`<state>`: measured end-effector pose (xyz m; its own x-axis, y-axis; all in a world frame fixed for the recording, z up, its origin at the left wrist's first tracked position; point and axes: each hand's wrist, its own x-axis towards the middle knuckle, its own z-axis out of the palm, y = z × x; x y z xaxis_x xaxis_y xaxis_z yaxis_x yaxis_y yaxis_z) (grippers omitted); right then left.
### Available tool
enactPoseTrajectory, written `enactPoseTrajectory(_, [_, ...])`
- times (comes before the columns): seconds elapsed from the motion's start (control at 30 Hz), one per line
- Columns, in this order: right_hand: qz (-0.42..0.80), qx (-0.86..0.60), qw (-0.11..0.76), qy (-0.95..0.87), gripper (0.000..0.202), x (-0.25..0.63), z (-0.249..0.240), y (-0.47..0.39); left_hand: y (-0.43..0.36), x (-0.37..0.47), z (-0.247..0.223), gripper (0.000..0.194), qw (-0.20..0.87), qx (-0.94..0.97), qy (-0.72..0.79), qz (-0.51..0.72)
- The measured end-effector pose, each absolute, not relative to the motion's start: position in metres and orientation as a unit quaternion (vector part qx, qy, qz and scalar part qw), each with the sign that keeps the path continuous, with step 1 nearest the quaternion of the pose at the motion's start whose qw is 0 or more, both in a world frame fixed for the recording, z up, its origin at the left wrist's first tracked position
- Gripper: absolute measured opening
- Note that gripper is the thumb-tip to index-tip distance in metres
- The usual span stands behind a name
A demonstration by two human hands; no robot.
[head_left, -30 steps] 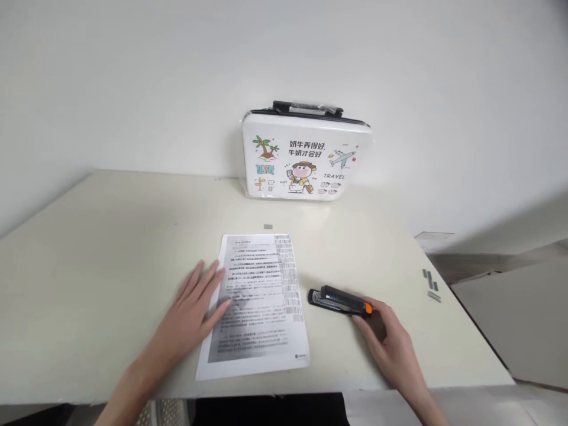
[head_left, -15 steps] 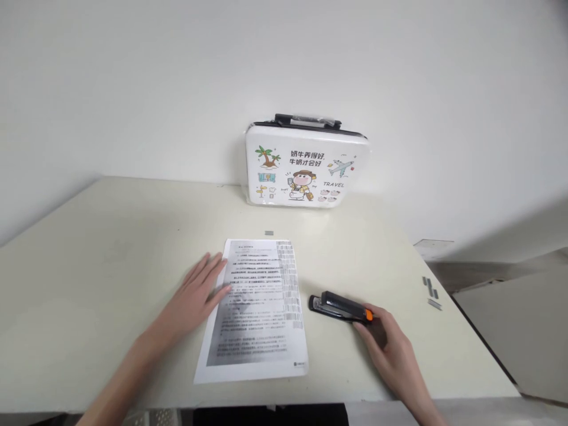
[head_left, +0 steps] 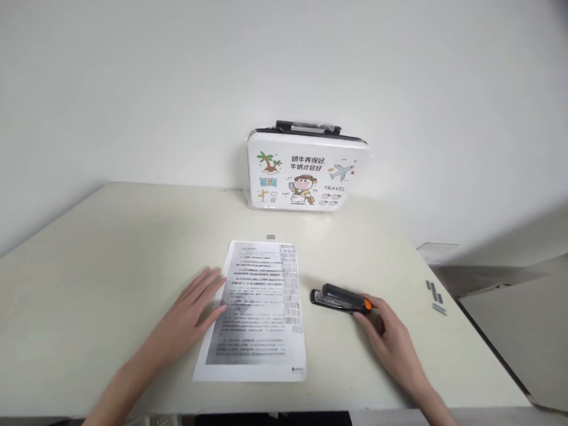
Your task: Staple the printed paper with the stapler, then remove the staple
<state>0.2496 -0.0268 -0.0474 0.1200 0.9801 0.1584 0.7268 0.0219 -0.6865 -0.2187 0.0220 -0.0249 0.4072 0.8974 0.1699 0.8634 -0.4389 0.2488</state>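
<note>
A printed sheet of paper (head_left: 255,313) lies flat on the table; whether more sheets are under it I cannot tell. My left hand (head_left: 190,310) rests at the paper's left edge, fingers stretched out and thumb over the margin. To the right of the paper is a black stapler (head_left: 339,298) with an orange back end, its head pointing left toward the sheet. My right hand (head_left: 388,334) grips the stapler's rear end between thumb and fingers. A gap of bare table separates stapler and paper.
A white carry case (head_left: 306,171) with cartoon prints stands upright against the wall at the back. One small staple strip (head_left: 270,236) lies just beyond the paper's top edge. Several more staple strips (head_left: 437,296) lie near the right edge of the table (head_left: 110,248).
My left hand has slid slightly down along the paper's left edge. The stapler, in my right hand, has turned a little. The view has shifted slightly.
</note>
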Motion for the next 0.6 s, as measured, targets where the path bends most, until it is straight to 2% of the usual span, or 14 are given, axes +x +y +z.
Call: enactPoseTrajectory(0.6, [0.202, -0.658, 0.33, -0.646, 0.045, 0.254, -0.047, -0.023, 0.0, -0.203, -0.008, 0.062, 0.058, 0.853, 0.502, 0.132])
